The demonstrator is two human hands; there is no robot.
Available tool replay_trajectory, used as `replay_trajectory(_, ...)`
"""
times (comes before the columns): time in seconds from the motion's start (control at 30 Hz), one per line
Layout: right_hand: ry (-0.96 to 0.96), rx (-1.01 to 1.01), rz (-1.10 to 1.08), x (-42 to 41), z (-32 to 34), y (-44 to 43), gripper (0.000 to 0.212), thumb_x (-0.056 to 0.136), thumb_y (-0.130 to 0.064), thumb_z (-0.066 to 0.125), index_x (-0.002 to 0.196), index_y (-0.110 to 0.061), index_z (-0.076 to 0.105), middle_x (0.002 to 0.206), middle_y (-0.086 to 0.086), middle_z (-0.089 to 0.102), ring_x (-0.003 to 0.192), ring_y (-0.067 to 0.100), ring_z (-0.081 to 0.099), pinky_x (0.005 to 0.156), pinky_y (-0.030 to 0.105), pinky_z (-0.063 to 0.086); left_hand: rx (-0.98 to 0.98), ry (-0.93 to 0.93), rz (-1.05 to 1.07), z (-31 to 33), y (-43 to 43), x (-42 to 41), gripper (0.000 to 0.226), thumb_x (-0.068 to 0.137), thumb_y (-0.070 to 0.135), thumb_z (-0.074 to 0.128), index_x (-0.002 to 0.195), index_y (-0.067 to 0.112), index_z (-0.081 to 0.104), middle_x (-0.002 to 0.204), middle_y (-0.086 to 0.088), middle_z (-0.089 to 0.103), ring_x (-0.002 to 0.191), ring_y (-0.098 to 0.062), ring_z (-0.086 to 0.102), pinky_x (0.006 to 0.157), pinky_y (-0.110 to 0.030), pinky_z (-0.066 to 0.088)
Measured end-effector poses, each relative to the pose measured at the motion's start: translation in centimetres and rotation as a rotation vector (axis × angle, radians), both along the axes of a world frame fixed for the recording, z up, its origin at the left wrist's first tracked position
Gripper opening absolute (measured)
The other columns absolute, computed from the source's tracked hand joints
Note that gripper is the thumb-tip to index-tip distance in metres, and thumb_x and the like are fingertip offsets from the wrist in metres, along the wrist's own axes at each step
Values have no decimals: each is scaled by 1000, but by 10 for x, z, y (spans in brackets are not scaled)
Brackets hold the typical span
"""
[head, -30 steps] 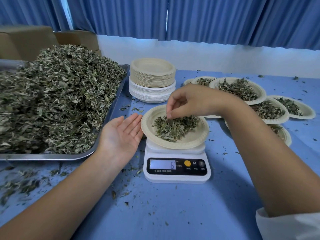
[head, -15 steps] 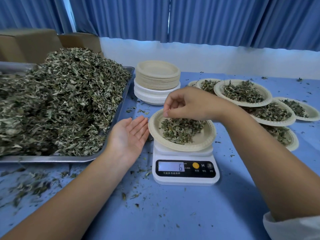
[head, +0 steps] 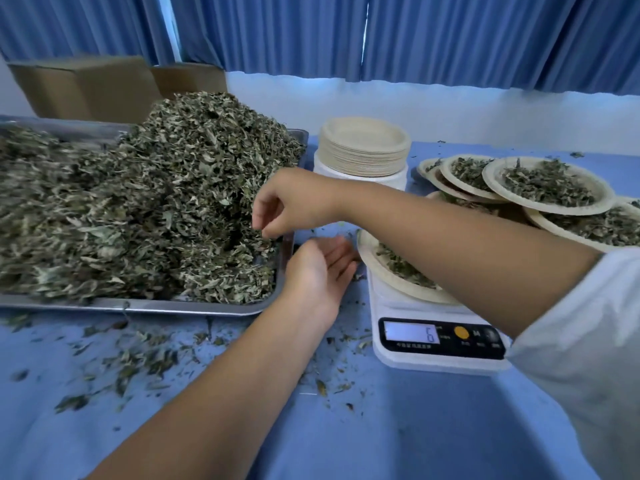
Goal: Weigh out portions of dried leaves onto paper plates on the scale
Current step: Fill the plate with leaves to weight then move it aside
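- Scale [head: 436, 341] at 3 o'clock of the view's centre, on the blue worktop [head: 398, 438]; display reading 6.
- On its platform, a paper plate [head: 398, 289] with a small portion of dried leaves [head: 401, 266], partly hidden under the right forearm.
- Right hand [head: 294, 202] at 10 o'clock from the scale, above the near right corner of the metal tray [head: 138, 306]; fingers curled downward, tips drawn close over the edge of the leaf heap [head: 145, 202]; grip nearly closed, impossible to tell whether any leaf is in it.
- Left hand [head: 320, 268] at 9 o'clock from the plate, between tray and scale, palm showing, fingers relaxed and nearly straight, tips just beside the plate rim; grip wide open, nothing in it.
- Stack of empty paper plates [head: 363, 147] at 12 o'clock from the scale.
- Filled plates [head: 543, 185] overlapping at 2 o'clock.
- Cardboard boxes [head: 86, 88] at 11 o'clock behind the tray; blue curtains [head: 450, 36] along the back.
- Leaf crumbs [head: 138, 358] scattered on the worktop at 8 o'clock.
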State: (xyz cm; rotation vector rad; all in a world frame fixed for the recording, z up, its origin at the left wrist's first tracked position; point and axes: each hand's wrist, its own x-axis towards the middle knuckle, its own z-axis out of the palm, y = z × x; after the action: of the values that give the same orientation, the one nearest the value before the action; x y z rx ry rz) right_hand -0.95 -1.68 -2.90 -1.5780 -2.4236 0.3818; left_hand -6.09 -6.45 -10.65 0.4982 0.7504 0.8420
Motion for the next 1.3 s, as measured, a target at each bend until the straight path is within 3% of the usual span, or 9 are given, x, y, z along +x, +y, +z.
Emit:
replay_trajectory(0.07, -39, -78, 52, -14, -3, 3, 21, 80, -18, 77, 100, -12, 74, 96, 2, 74, 89, 15, 68, 84, 30, 52, -5, -13, -5, -1, 1, 0, 36, 101, 21, 36, 119, -3, 57, 129, -17, 57, 113, -26, 57, 95, -33, 45)
replay_trajectory(0.23, -187, -348, 163, -31, -13, 2, 40, 73, -29, 84, 109, -20, 70, 98, -5, 69, 86, 7, 63, 77, 20, 50, 24, -94, -21, -3, 2, 0, 33, 103, 25, 27, 116, 8, 52, 137, -13, 51, 128, -25, 48, 108, -36, 38)
replay_trajectory(0.33, -258, -337, 191, -35, -16, 2, 33, 73, -25, 83, 103, -19, 70, 87, -9, 65, 76, 5, 59, 72, 21, 49, 9, -115, 14, -2, 2, 1, 39, 102, 22, 27, 131, 9, 50, 133, -9, 55, 119, -23, 54, 103, -35, 41)
replay_trajectory(0.47, -315, -294, 218, -41, -18, 2, 28, 76, -19, 80, 102, -16, 69, 74, -15, 57, 63, 0, 50, 52, 7, 38, -12, -119, 22, 0, -1, 1, 29, 102, 19, 31, 117, 13, 55, 108, -5, 63, 98, -19, 58, 105, -37, 42)
replay_trajectory(0.53, -314, -277, 219, -42, -20, 2, 28, 77, -20, 79, 102, -18, 69, 77, -15, 58, 66, 0, 51, 52, 6, 38, -32, -135, 22, 1, -1, 1, 28, 102, 18, 31, 114, 13, 55, 98, -3, 62, 97, -19, 58, 105, -37, 42)
replay_trajectory(0.77, -95, -207, 131, -33, -17, 0, 20, 75, -24, 81, 92, -18, 72, 85, -10, 70, 65, -3, 55, 61, 8, 42, -93, -243, 0, 3, -4, 0, 32, 102, 23, 35, 96, 3, 59, 102, -11, 63, 102, -24, 59, 103, -41, 44)
replay_trajectory(1.07, 240, -247, 65, -2, 13, -17, 14, 80, -20, 77, 92, -13, 74, 84, -2, 71, 72, 1, 58, 71, 17, 45, -147, -234, 42, 6, -8, -4, 43, 102, 26, 34, 102, -6, 61, 102, -18, 66, 97, -25, 64, 93, -35, 49)
replay_trajectory(1.23, 333, -198, -48, 31, 21, -32, 18, 82, -17, 76, 93, -4, 72, 58, -17, 57, 54, -3, 47, 55, 8, 37, -138, -241, 119, 7, -10, -4, 39, 103, 22, 33, 107, -6, 59, 110, -18, 65, 109, -26, 61, 99, -32, 47)
replay_trajectory(1.3, 371, -192, -101, 41, 21, -36, 14, 81, -16, 77, 90, -6, 72, 60, -16, 59, 57, -3, 49, 59, 9, 39, -126, -251, 156, 7, -11, -3, 39, 103, 22, 32, 112, -5, 58, 116, -18, 63, 111, -26, 60, 99, -32, 47)
